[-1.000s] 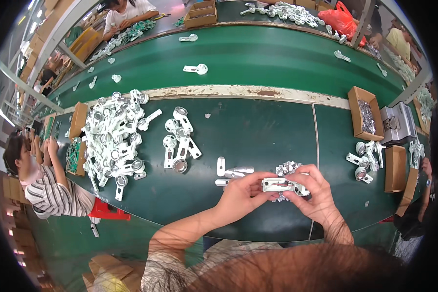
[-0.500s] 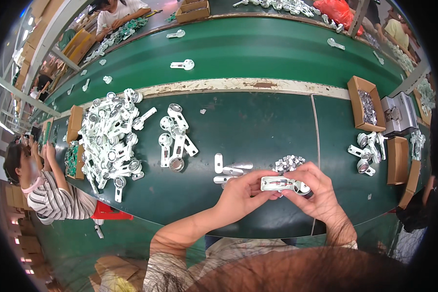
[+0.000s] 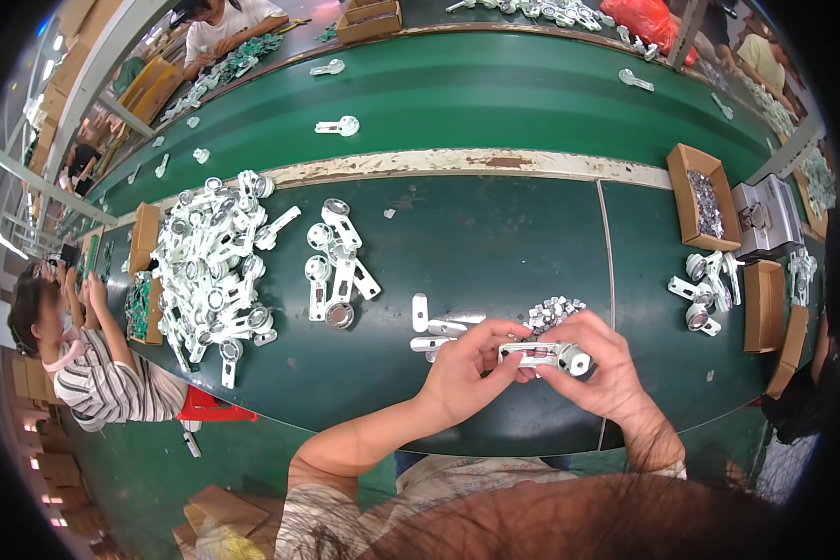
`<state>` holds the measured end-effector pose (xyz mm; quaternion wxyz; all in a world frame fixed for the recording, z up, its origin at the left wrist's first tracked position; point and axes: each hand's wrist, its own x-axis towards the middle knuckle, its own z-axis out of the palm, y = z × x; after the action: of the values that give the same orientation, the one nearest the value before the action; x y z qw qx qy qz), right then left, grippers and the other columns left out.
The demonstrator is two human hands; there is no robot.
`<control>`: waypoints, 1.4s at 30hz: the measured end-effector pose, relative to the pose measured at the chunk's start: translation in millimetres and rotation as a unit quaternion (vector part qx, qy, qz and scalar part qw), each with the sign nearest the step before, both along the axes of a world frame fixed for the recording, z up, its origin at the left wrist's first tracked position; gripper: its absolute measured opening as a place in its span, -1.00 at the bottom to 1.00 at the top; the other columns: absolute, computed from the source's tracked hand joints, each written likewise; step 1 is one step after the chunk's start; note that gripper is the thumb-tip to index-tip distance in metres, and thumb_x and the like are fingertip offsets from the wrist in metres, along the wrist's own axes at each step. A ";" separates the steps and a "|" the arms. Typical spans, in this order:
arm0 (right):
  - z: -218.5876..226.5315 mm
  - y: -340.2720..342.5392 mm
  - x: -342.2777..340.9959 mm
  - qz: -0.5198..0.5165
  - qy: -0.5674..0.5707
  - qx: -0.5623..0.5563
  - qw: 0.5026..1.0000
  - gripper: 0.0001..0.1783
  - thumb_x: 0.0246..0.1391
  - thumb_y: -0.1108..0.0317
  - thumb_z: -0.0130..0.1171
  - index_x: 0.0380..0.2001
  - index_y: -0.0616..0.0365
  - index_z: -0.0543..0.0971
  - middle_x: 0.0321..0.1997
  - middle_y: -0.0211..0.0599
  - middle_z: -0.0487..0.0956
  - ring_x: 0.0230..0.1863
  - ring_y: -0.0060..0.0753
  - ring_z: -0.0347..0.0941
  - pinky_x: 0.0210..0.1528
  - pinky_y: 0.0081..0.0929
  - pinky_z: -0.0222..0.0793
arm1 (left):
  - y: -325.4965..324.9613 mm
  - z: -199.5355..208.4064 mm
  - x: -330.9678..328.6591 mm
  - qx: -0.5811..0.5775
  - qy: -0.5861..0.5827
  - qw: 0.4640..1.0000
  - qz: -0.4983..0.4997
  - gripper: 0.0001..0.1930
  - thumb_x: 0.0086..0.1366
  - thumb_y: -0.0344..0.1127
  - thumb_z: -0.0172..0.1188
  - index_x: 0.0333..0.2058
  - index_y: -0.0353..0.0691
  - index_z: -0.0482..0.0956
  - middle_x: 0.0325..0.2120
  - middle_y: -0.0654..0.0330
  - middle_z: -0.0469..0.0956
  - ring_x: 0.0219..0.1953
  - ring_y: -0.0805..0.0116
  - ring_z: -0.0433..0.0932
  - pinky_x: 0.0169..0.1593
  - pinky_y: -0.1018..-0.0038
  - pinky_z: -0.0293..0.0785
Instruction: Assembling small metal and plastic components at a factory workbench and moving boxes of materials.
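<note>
Both hands hold one white plastic housing (image 3: 538, 358) above the near edge of the green table. It has a long open handle section with reddish wires inside and a round end at the right. My left hand (image 3: 462, 378) grips the handle end between thumb and fingers. Around the round end, my right hand (image 3: 607, 369) is closed. Just beyond the fingers lies a small heap of shiny metal pieces (image 3: 555, 311), partly hidden by the hands. Beside my left hand are several long rounded covers (image 3: 446, 328), white and silvery.
A big pile of similar housings (image 3: 210, 261) sits at left, a smaller group (image 3: 339, 266) nearer the middle. Cardboard boxes (image 3: 709, 201) and a metal box (image 3: 765, 219) stand at right. Beyond a worn ledge runs a green conveyor belt (image 3: 495, 103). A co-worker in stripes (image 3: 112, 373) sits at left.
The housing has been tilted in my hands, so its round end now shows more of its side. Pieces on the conveyor belt have shifted slightly left.
</note>
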<state>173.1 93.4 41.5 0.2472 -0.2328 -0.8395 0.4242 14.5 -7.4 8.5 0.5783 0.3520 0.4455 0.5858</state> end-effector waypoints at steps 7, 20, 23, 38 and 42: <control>-24.8 -1.3 1.9 -0.016 0.038 -0.149 0.988 -0.76 -0.22 0.53 0.28 -0.41 0.20 0.46 -0.40 -0.32 0.50 -0.38 -0.52 0.44 -0.32 -0.57 0.33 | 1.5 -3.5 -1.4 -0.006 0.069 0.998 -0.001 -0.76 0.25 -0.53 -0.06 -0.09 -0.32 0.28 -0.39 0.16 0.52 -0.37 0.50 0.54 -0.27 0.59 0.49; -33.8 129.0 -117.0 -0.055 0.041 0.004 0.998 -0.67 -0.21 0.32 0.33 -0.42 0.14 0.38 -0.50 -0.42 0.45 -0.48 -0.66 0.33 -0.43 -0.64 0.29 | 12.7 6.1 -78.4 -0.087 0.431 0.865 0.242 -0.49 0.17 -0.25 0.15 0.02 -0.29 0.18 -0.14 -0.01 0.41 -0.28 0.29 0.51 -0.31 0.43 0.47; -63.7 225.9 -148.1 -0.160 -0.029 -0.114 0.980 -0.58 -0.22 0.29 0.32 -0.30 0.26 0.41 -0.57 -0.32 0.47 -0.63 -0.60 0.38 -0.57 -0.62 0.29 | 11.4 5.8 -88.5 -0.191 0.620 0.747 0.147 -0.72 0.10 -0.24 0.19 -0.35 -0.31 0.36 -0.49 0.01 0.51 -0.44 0.05 0.51 -0.37 0.27 0.41; -33.9 51.1 -7.5 -0.017 -0.228 0.154 0.961 -0.89 -0.20 0.47 0.22 -0.51 0.20 0.52 -0.42 -0.23 0.44 -0.29 -0.17 0.40 -0.24 -0.36 0.37 | 12.8 -6.4 -63.7 0.043 0.625 0.747 0.221 -0.87 0.07 -0.34 0.19 -0.38 -0.22 0.53 -0.60 0.16 0.42 -0.56 0.22 0.41 -0.49 0.39 0.32; -47.3 42.7 0.0 -0.045 -0.192 0.088 0.976 -0.88 -0.21 0.50 0.20 -0.50 0.23 0.51 -0.42 -0.21 0.42 -0.24 -0.16 0.37 -0.20 -0.34 0.35 | 14.1 -0.6 -48.4 -0.038 0.427 0.896 0.121 -0.88 0.17 -0.34 0.12 -0.35 -0.25 0.50 -0.54 0.22 0.53 -0.57 0.46 0.46 -0.54 0.57 0.34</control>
<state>173.1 136.1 -5.8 0.1199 -0.3249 -0.8938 0.2849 -33.9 6.7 7.9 0.2708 0.4892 0.7106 0.4271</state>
